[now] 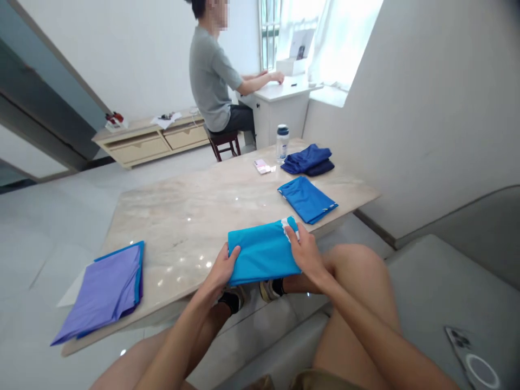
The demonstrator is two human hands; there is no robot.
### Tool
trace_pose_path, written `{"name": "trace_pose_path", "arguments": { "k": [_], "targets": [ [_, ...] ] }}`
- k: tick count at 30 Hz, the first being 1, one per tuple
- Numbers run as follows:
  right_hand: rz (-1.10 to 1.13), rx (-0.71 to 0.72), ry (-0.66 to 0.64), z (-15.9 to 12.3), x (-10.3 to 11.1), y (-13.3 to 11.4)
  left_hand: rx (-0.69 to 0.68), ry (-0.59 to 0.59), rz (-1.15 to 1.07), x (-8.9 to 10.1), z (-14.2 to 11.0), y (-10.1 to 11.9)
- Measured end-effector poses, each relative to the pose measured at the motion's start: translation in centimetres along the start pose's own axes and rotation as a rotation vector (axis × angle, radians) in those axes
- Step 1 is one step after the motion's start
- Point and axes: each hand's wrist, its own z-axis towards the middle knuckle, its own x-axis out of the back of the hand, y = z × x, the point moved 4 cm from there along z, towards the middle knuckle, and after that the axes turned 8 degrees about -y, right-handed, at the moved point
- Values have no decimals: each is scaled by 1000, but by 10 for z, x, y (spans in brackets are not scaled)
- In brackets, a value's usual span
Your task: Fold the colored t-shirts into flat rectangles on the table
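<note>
A folded bright blue cloth (264,252) with a white patterned strip at its right end is held up between my two hands, at the near edge of the table. My left hand (225,264) grips its left end, thumb on top. At the right end my right hand (305,250) pinches it near the white strip. Beyond it on the table lies another folded blue cloth (307,199), with a dark navy cloth (307,160) in a looser heap behind. A pile of purple and blue folded cloth (108,284) sits at the table's left end, partly hanging over the edge.
The marble-look table (179,216) also carries a water bottle (282,143) and a pink phone (262,166). Another person (213,76) sits on a stool at a white desk (280,95). A phone (471,357) lies on the grey sofa (439,292) to my right.
</note>
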Motion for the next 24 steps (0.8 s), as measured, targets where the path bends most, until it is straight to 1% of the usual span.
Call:
{"name": "trace_pose_path", "arguments": {
  "k": [2,4,7,9,11,13,15,17,18,19,21,22,23,24],
  "targets": [
    [49,-34,76,-4,18,15,-53,9,129,-22,27,15],
    [82,-56,139,0,35,29,-106,25,267,-42,58,38],
    [129,-83,255,19,57,52,-198,42,456,-70,108,81],
    [155,-112,340,36,68,71,-245,52,571,-89,142,109],
    [209,-123,389,54,73,92,-273,50,670,-109,178,135],
    [305,-118,402,71,72,111,-296,33,758,-130,214,158],
    [405,-143,395,84,71,125,-321,-7,834,-151,248,176],
    [441,-233,344,92,76,136,-343,-60,912,-171,278,188],
    [409,-284,286,95,82,139,-337,-93,961,-180,290,191],
    [329,-326,221,98,92,141,-323,-120,1022,-188,300,192],
    [38,-351,142,105,121,140,-329,-118,1154,-202,313,190],
    [-138,-318,145,110,137,137,-372,-96,1203,-208,316,189],
    [-293,-250,162,116,150,132,-446,-76,1229,-216,317,188],
    [-409,-147,156,124,157,125,-537,-65,1231,-223,316,185]
  ]
}}
